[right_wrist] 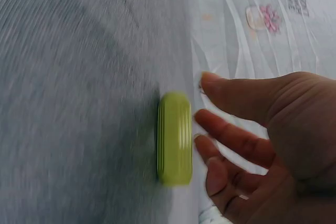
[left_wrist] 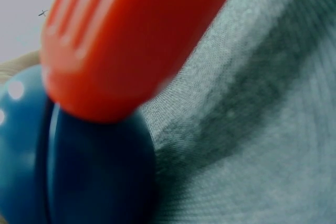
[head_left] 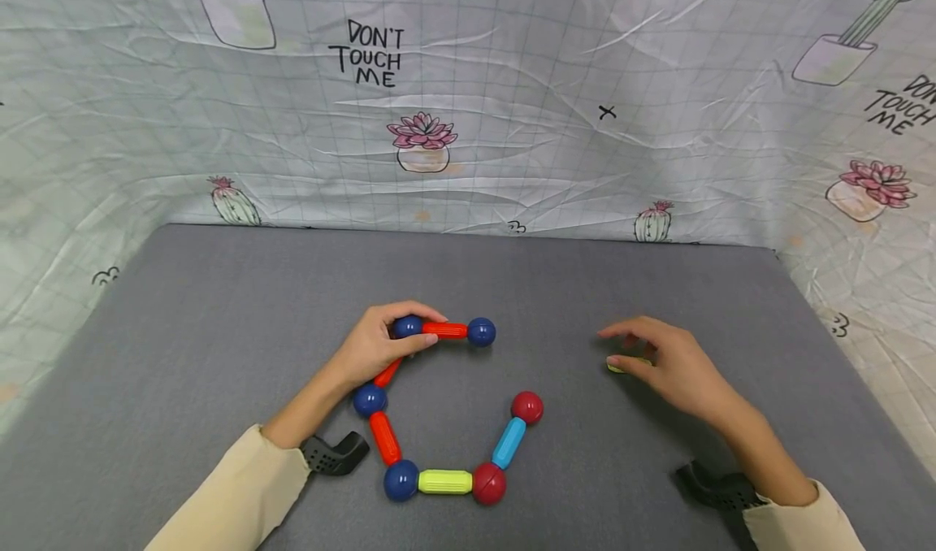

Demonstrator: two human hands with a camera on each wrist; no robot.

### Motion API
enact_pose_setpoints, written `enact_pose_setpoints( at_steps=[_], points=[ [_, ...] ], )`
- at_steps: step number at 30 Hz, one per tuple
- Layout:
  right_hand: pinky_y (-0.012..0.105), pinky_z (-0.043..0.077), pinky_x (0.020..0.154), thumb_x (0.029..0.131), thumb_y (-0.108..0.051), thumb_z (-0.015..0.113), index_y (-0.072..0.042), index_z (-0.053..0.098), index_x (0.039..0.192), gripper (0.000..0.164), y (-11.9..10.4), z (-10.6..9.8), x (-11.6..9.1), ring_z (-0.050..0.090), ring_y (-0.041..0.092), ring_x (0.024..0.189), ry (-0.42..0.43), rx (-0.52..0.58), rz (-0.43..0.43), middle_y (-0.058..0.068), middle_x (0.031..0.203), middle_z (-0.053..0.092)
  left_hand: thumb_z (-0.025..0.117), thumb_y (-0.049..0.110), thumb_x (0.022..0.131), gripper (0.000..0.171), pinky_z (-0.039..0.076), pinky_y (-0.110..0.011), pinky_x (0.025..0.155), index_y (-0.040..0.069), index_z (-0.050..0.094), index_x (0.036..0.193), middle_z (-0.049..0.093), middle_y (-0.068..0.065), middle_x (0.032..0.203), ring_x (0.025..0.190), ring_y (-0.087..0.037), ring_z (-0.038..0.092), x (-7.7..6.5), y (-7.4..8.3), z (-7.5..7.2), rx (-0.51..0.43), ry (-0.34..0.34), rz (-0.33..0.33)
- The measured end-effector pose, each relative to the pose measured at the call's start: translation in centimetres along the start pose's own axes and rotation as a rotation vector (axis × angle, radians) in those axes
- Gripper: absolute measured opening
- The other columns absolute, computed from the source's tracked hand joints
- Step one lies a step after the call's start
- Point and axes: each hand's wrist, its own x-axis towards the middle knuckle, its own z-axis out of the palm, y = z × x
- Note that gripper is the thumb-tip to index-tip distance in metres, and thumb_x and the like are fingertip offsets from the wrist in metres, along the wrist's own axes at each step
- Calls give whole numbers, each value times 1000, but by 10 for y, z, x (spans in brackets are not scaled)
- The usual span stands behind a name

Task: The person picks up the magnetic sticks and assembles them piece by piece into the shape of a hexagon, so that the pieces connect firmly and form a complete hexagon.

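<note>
In the head view my left hand (head_left: 371, 346) holds the chain of magnetic sticks and balls at its upper corner, thumb and forefinger on either side of a blue ball (head_left: 409, 327) and the near end of a red magnetic stick (head_left: 448, 331). Another blue ball (head_left: 481, 332) caps that stick's far end. The left wrist view shows a red stick (left_wrist: 121, 40) against a blue ball (left_wrist: 79, 166) up close. My right hand (head_left: 669, 360) hovers beside a yellow-green magnetic stick (right_wrist: 175, 139), fingers loosely bent and apart from it in the right wrist view. That stick lies on the table.
The chain curves down through a blue ball (head_left: 370, 401), a red stick (head_left: 385, 438), a blue ball (head_left: 401, 480), a yellow-green stick (head_left: 445, 482), a red ball (head_left: 489, 483) and a light-blue stick (head_left: 509, 443) to a red ball (head_left: 527, 407). Patterned cloth (head_left: 512, 128) hangs behind the grey table (head_left: 241, 291).
</note>
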Motion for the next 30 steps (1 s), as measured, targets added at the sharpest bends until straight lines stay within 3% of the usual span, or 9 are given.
enact_pose_setpoints(
  at_steps=[5,15,30],
  points=[
    [29,45,64,78,-13,80,-18,70,108,32,9,-4,-8,57,11,83,-23,-41,3,-7,103,64,71,16,88,22,42,-24,61,15,71,110,65,-3,105,74,-19,52,-1,1,0,4,3,-5],
    [24,42,58,77,-13,80,-20,70,105,31,21,-7,-18,52,5,74,-59,-17,-9,-12,91,61,71,16,88,22,41,-24,58,16,71,110,64,-4,102,67,-18,50,-1,0,0,5,1,-5],
    [25,48,62,80,-9,77,-19,67,114,37,16,-6,-17,54,4,79,-98,-27,5,-13,94,61,71,15,88,22,43,-25,64,15,70,110,65,-2,107,76,-19,53,0,0,0,23,-1,1]
  ],
)
